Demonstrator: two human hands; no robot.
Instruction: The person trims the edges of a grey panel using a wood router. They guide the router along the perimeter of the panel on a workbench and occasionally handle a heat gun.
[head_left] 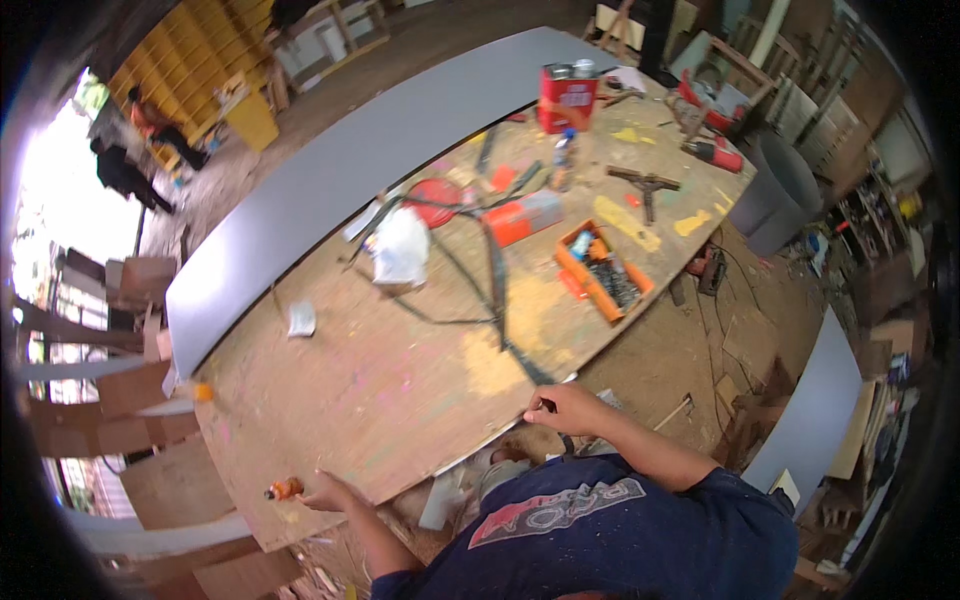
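At the near left corner of the worktable [330, 400], my left hand [328, 493] is open, thumb raised and fingers stretched toward a small orange thing with a dark tip [284, 488]. The fingertips are right beside it; whether they touch it I cannot tell. My right hand [568, 408] is closed at the table's near edge, thumb and fingers curled together. What it holds, if anything, is too small to make out. A dark flat strip [525, 362] runs across the tabletop and ends close to this hand.
An orange box of screws [612, 275], a white plastic bag [400, 247], a red can [567, 100] and a clamp-like metal tool [645, 185] stand or lie on the table. A long grey panel [350, 150] lines its far side. Two people [130, 175] are at the far left.
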